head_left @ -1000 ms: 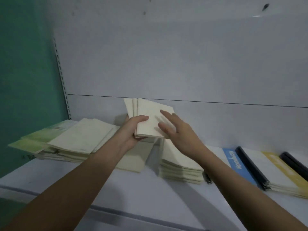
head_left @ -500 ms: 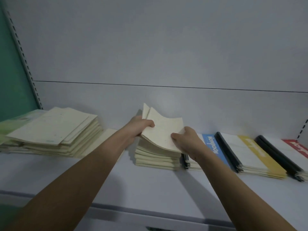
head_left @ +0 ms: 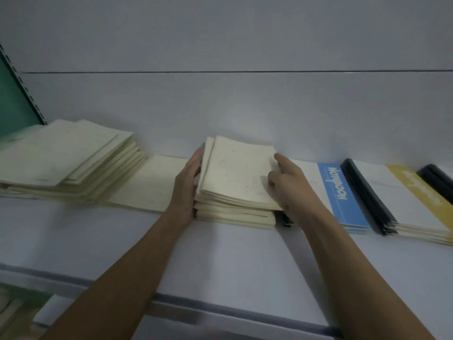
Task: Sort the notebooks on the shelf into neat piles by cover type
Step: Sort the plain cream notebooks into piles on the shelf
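Observation:
A pile of cream plain-cover notebooks (head_left: 235, 182) lies in the middle of the white shelf (head_left: 220, 261). My left hand (head_left: 187, 185) presses flat against the pile's left side with straight fingers. My right hand (head_left: 291, 185) rests on the pile's right edge, fingers slightly bent over the top notebook. A bigger, fanned-out cream pile (head_left: 66, 163) lies at the left, and a single cream notebook (head_left: 152, 185) lies flat between the two piles.
To the right lie a blue-strip notebook pile (head_left: 340, 192), a yellow-strip pile with black spines (head_left: 411, 204) and a dark spine (head_left: 436, 177) at the frame edge. The shelf's back panel is white; a green wall (head_left: 12, 104) stands at the left.
The few notebooks I held raised have come down onto the middle pile. Both hands have moved from holding them to the pile's sides.

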